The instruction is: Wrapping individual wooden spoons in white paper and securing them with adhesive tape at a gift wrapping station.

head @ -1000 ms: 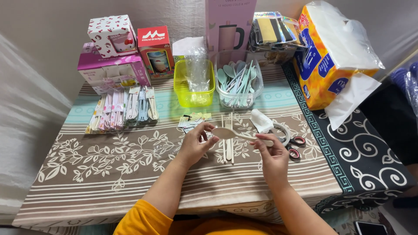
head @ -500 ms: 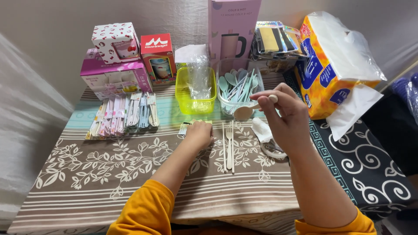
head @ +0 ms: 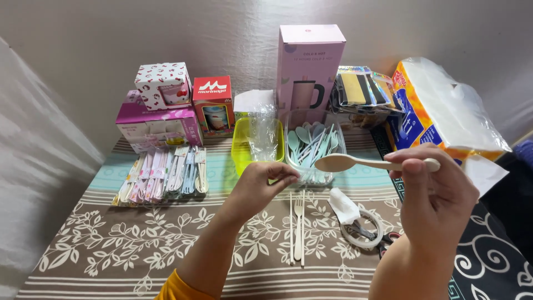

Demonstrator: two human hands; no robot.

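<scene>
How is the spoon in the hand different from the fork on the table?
The spoon is held up in the air by the right hand; the fork lies flat on the table. The spoon points sideways, the fork points away from the person. The spoon ends in a round bowl, the fork in tines. Both are cream coloured.
</scene>
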